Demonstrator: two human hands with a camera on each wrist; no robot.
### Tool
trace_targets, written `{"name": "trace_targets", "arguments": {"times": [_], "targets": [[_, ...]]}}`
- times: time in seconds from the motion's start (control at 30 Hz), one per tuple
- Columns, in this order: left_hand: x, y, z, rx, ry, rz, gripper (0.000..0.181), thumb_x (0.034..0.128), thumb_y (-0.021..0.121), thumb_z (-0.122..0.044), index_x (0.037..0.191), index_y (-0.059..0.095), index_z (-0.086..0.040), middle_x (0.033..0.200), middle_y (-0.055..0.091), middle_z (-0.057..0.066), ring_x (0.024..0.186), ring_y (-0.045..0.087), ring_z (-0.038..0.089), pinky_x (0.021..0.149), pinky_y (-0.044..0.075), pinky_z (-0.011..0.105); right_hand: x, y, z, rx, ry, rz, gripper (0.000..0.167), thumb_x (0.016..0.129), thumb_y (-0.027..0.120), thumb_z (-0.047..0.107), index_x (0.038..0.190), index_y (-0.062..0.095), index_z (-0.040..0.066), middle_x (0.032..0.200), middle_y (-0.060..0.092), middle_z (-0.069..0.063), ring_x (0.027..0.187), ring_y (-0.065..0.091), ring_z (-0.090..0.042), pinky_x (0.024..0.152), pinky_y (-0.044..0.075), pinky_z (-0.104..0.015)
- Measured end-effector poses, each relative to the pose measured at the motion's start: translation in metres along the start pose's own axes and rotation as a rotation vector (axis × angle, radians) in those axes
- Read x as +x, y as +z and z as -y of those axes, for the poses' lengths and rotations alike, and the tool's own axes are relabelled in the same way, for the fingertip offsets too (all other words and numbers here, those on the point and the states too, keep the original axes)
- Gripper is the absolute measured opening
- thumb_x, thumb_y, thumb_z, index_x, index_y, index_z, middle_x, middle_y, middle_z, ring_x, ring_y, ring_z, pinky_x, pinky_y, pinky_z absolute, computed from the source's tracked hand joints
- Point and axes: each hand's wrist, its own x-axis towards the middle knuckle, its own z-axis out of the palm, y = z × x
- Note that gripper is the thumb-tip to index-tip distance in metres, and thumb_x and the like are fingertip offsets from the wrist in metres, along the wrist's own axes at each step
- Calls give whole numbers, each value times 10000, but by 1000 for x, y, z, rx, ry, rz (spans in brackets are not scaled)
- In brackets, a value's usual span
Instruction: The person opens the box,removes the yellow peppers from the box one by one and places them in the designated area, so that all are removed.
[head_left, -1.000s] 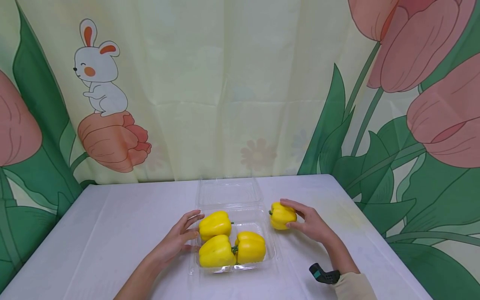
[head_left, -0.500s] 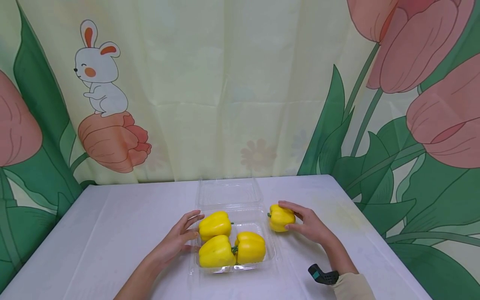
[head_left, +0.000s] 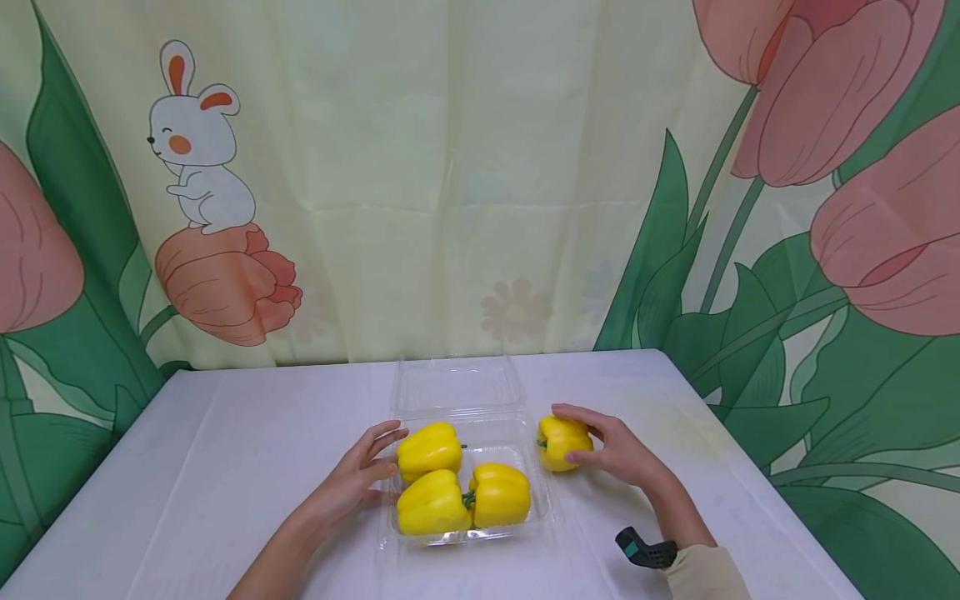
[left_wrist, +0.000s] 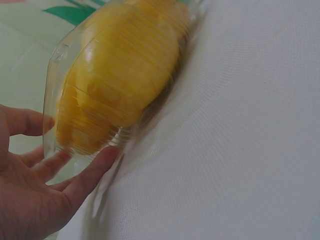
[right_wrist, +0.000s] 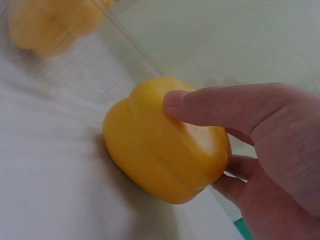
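My right hand (head_left: 617, 448) grips a yellow bell pepper (head_left: 561, 443) just right of the clear plastic clamshell box. In the right wrist view the thumb presses one side of that bell pepper (right_wrist: 160, 145), and fingers reach behind it; its underside is close to the tablecloth. Three more yellow bell peppers lie in the clamshell box (head_left: 525, 425): one at the back left (head_left: 431, 452), one at the front left (head_left: 432, 503) and one at the front right (head_left: 501, 495). My left hand (head_left: 358, 473) touches the box's left wall, its fingers spread, as the left wrist view also shows.
Behind the box base its clear lid (head_left: 459, 385) lies folded back. A white cloth covers the table (head_left: 247, 467). At the table's back edge hangs a curtain (head_left: 375, 167) printed with a rabbit and tulips. A black band (head_left: 647, 550) shows by the right sleeve.
My right hand has come slightly nearer to me and to the left, and the bell pepper in it has moved a little nearer. The left hand and the box have stayed in place.
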Motion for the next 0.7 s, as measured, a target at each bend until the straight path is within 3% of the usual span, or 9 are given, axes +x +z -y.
{"name": "trace_targets", "arguments": {"times": [0.7], "targets": [[-1,1,-1,10,-7,-14,631,920,582,-158,1482,308,-243,1572,311,69,1364,378,408,867,557,509,-1,0,-5,16,30,12,583,844,733,209,1387,527,154,1477,478,-95,1374,402,-373,1098,354,-580]]}}
